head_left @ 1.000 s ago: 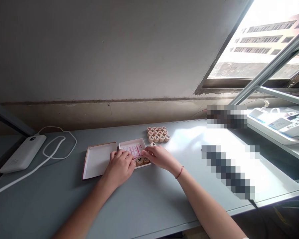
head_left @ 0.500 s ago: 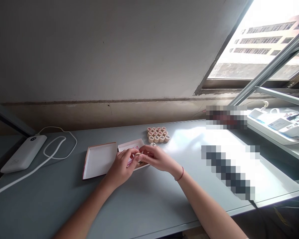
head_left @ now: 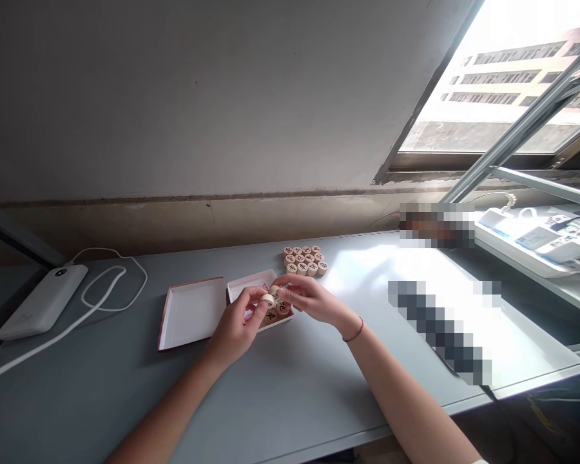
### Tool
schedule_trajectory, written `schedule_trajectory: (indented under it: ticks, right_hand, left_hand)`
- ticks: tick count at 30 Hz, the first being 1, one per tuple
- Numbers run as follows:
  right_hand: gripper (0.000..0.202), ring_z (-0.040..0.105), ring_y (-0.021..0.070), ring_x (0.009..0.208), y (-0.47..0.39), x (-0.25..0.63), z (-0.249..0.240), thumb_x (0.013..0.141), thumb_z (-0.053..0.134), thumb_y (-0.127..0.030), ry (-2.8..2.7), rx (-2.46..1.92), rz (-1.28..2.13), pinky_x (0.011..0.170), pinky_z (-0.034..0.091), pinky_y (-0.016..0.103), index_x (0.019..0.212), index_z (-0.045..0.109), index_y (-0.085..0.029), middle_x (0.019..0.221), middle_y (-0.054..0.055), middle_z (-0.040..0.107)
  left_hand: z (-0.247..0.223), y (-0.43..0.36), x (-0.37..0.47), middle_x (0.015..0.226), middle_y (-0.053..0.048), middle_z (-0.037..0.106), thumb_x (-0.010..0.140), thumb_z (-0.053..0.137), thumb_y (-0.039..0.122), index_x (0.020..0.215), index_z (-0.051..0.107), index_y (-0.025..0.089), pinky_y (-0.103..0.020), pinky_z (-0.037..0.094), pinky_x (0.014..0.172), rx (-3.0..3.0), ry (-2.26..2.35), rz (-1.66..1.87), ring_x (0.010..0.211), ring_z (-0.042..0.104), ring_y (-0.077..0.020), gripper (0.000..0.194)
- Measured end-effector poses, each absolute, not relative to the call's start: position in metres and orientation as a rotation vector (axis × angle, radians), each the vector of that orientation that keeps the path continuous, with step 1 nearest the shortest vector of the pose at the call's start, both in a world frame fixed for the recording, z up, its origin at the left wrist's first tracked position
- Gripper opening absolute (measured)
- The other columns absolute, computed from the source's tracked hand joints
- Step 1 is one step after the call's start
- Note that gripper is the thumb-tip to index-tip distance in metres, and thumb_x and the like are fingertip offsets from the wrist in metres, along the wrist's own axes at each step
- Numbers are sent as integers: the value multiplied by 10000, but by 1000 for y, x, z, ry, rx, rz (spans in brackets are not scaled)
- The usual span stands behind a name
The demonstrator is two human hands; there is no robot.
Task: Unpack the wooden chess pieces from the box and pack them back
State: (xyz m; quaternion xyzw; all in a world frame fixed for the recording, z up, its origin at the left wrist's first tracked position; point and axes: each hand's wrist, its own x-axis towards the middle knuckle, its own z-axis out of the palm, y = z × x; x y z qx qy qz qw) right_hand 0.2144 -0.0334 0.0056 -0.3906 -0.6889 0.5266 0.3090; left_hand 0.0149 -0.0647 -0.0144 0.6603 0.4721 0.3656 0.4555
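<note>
Over the white box (head_left: 251, 281), my left hand (head_left: 239, 320) pinches a round wooden Chinese chess piece (head_left: 267, 300) between thumb and fingertips. My right hand (head_left: 314, 301) is close beside it, its fingers closed on another chess piece (head_left: 274, 290); the two pieces overlap in view. Below them, several pieces lie in the box, among them a black-marked piece (head_left: 270, 315). Behind my right hand stands a block of chess pieces in rows (head_left: 302, 259), red characters at the back and black ones at the front.
The box lid (head_left: 196, 312) lies to the left, its white inside facing up. Farther left are a white power bank (head_left: 46, 303) and a white cable (head_left: 96, 293). A blurred dark object (head_left: 439, 335) is on the right, and a metal shelf frame (head_left: 488, 151) rises there.
My fingertips have moved slightly apart, and two pieces now show between them. More pieces in the box are visible. The single piece before the rows is now hidden behind my right hand.
</note>
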Motion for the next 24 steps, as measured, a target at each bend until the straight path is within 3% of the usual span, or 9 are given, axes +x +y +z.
schedule_trajectory:
  ticks: [6, 14, 17, 20, 24]
  right_hand:
    - [355, 532, 120, 629, -22, 254, 6, 849, 521, -512, -1779, -1459, 1045, 567, 417, 247, 949, 624, -187, 829, 42, 650]
    - [142, 533, 131, 610, -11, 263, -17, 834, 537, -294, -1918, -1884, 583, 559, 370, 238, 730, 538, -198, 717, 18, 627]
    - [242, 487, 116, 555, -22, 244, -4, 881, 491, -388, -1934, -1701, 584, 513, 334, 229, 727, 516, -203, 638, -1, 576]
    - [283, 510, 105, 560, -40, 216, 7, 862, 524, -483, -2004, -1317, 848, 497, 364, 213, 917, 537, -206, 718, -1, 616]
    - [219, 587, 120, 647, -56, 189, 7, 835, 584, -389, -2071, -1170, 882, 558, 426, 219, 962, 536, -217, 815, 11, 655]
  left_hand:
    - [-17, -60, 16, 962, -30, 671, 868, 530, 468, 993, 570, 212, -303, 532, 835, 1452, 1154, 1067, 888, 673, -170, 287]
    - [-21, -57, 16, 963, -38, 672, 793, 641, 380, 1113, 580, 202, -309, 544, 838, 1423, 1197, 1121, 893, 660, -165, 371]
    - [-20, -60, 16, 965, -37, 667, 825, 618, 361, 1087, 606, 219, -300, 541, 797, 1732, 1296, 1125, 824, 651, -153, 299]
    - [-19, -63, 18, 913, -34, 669, 848, 602, 332, 1053, 612, 219, -285, 536, 728, 2072, 1322, 1153, 757, 639, -150, 234]
    - [-25, -65, 20, 950, -34, 675, 888, 546, 254, 1068, 561, 226, -270, 540, 705, 2288, 1259, 1163, 812, 654, -158, 183]
